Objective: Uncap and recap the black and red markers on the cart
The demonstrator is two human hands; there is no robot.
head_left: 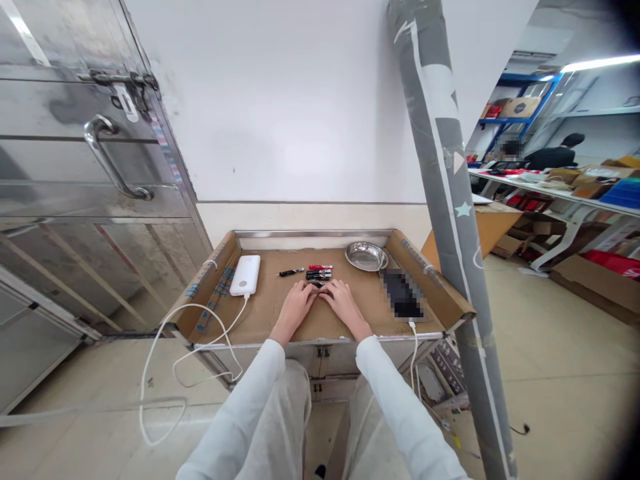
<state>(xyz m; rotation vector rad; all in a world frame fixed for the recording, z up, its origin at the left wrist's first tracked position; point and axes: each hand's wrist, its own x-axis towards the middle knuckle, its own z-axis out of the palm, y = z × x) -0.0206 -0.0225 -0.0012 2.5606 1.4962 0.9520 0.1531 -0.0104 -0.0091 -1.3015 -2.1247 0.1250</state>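
Note:
My left hand [299, 301] and my right hand [341, 300] meet at the middle of the cardboard-lined tabletop [270, 320]. Their fingertips are closed around a black marker [316, 285], which shows only in part between them. Just beyond the fingers lie several black markers [319, 275] side by side, with a red marker [321, 267] at the far side of the group. Apart from these, to the left, one more black marker [291, 272] rests at a slight slant.
A white power bank [245, 275] with a cable lies on the left. A round metal dish [367, 256] stands at the back right, near a dark phone [401, 295] on a cable. Raised cardboard sides edge the table. A tall grey roll [450, 173] leans at right.

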